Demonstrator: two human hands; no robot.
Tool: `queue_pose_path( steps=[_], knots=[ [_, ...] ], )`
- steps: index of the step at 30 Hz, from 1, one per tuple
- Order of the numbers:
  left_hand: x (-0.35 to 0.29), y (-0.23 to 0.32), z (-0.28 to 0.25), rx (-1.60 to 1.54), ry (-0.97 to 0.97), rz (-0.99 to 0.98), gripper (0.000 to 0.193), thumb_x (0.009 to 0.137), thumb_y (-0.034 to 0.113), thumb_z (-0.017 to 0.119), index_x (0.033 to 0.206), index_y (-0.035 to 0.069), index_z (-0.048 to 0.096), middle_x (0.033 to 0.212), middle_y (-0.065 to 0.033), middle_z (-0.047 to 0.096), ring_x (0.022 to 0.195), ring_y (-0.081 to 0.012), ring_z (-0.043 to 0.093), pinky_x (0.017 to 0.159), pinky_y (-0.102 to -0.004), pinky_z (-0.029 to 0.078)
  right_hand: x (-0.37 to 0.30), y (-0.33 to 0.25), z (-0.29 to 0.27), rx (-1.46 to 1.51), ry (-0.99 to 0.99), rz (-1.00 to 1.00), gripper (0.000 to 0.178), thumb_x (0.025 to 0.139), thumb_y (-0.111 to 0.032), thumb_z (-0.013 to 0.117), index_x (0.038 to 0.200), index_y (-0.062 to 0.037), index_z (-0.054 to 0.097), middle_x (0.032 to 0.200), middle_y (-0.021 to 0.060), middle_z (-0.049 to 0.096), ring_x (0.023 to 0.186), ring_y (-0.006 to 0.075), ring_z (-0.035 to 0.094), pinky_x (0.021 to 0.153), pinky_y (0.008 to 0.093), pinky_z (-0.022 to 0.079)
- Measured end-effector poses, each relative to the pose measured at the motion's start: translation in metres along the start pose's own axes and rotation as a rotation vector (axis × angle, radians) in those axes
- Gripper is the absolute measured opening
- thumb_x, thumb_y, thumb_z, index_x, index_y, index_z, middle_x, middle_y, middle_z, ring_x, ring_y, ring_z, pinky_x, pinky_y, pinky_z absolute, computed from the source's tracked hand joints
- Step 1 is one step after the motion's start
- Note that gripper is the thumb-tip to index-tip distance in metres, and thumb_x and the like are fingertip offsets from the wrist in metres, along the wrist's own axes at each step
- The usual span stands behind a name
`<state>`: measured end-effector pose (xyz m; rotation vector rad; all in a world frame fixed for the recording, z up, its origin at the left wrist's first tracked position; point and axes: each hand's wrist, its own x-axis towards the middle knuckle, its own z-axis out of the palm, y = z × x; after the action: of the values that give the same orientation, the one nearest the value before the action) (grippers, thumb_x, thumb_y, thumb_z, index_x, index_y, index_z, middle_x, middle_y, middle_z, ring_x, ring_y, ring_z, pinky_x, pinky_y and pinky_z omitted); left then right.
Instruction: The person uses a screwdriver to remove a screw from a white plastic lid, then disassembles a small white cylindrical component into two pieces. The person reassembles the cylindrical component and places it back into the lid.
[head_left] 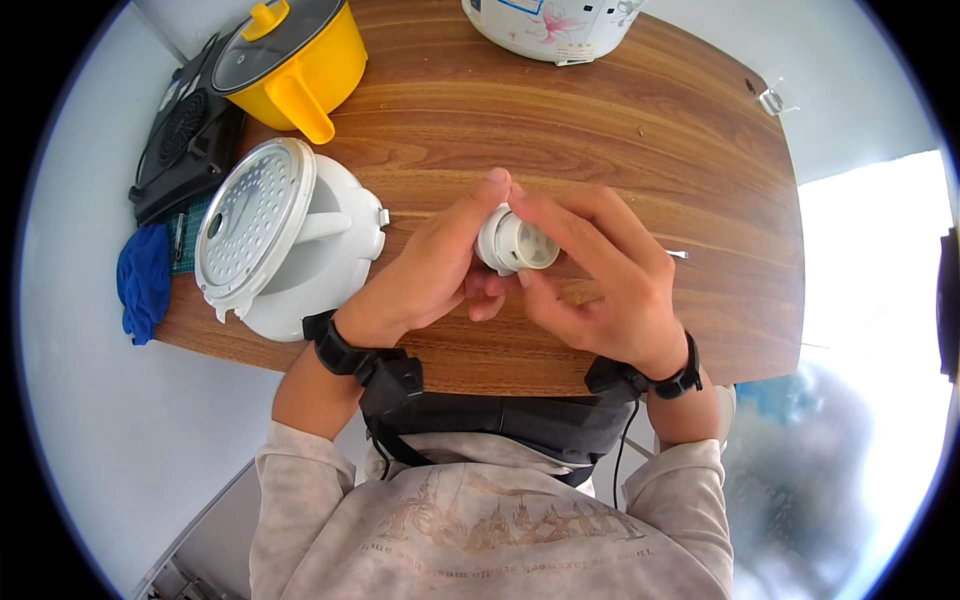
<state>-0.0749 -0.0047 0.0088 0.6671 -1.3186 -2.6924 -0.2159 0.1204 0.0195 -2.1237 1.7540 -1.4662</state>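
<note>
Between both hands, just above the table, is a small white round plastic piece (pixel 500 240) that looks like a steam valve, with a rimmed, see-through end tilted toward the right. My left hand (pixel 440 255) wraps around its left side, thumb along the top. My right hand (pixel 605 270) pinches its right end between thumb and fingers. Left of my hands stands a white plastic appliance lid (pixel 345 255), with a round perforated metal plate (pixel 255 225) swung up at an angle from it. A thin metal tip (pixel 678 254) pokes out beyond my right hand; its other end is hidden.
A yellow pot (pixel 320 85) with a glass lid stands at the far left, beside a black appliance (pixel 185 150). A blue cloth (pixel 145 280) hangs at the left edge near a green mat (pixel 188 235). A white flower-patterned cooker (pixel 550 30) stands at the back of the wooden table (pixel 640 170).
</note>
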Motion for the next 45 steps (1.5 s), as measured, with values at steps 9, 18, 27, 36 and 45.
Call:
queue_pose_path(
  steps=[9,18,27,36,45],
  knots=[
    [-0.001,0.0019,0.0002,-0.048,0.021,0.027,0.049,0.105,0.057,0.035,0.106,0.013,0.058,0.075,0.0015,0.056,0.053,-0.0051,0.043,0.037,-0.0215,0.032,0.0008,-0.0076,-0.0006,-0.069,0.061,0.017,0.044,0.067,0.005,0.077,0.111,0.0006,0.07,0.094,0.0116,0.066,0.076,0.0187,0.067,0.062,0.0277,0.06],
    [-0.0015,0.0028,0.0015,0.005,0.007,0.046,0.048,0.105,0.056,0.034,0.106,0.014,0.057,0.076,0.0018,0.056,0.055,-0.0051,0.042,0.039,-0.0212,0.033,-0.0002,-0.0069,-0.0003,-0.074,0.057,0.045,0.044,0.068,0.003,0.078,0.111,0.0002,0.07,0.091,0.0097,0.066,0.071,0.0157,0.065,0.057,0.0254,0.056],
    [-0.0008,-0.0023,-0.0031,0.053,-0.014,0.051,0.051,0.106,0.056,0.032,0.113,0.012,0.058,0.075,0.0009,0.057,0.056,-0.0062,0.045,0.04,-0.0219,0.034,0.0014,-0.0103,0.0,-0.025,0.065,0.104,0.045,0.071,-0.003,0.081,0.114,-0.0003,0.071,0.082,0.0072,0.064,0.063,0.0121,0.061,0.054,0.0237,0.052],
    [-0.001,-0.0015,-0.0003,0.095,-0.002,0.06,0.053,0.106,0.057,0.031,0.114,0.011,0.057,0.074,0.0004,0.056,0.055,-0.0059,0.045,0.04,-0.0213,0.035,-0.0004,-0.0065,-0.0011,-0.031,0.035,0.083,0.049,0.073,-0.007,0.081,0.12,-0.0039,0.067,0.083,0.0058,0.061,0.062,0.0148,0.064,0.053,0.026,0.052],
    [-0.0002,-0.0042,-0.0047,0.155,0.039,0.042,0.054,0.106,0.056,0.031,0.121,0.01,0.055,0.074,-0.001,0.057,0.055,-0.0064,0.046,0.04,-0.0222,0.037,0.0008,-0.0068,-0.0043,0.03,-0.027,0.158,0.045,0.075,-0.005,0.084,0.118,-0.0003,0.069,0.087,0.009,0.066,0.067,0.0154,0.064,0.058,0.0257,0.055]
  ],
)
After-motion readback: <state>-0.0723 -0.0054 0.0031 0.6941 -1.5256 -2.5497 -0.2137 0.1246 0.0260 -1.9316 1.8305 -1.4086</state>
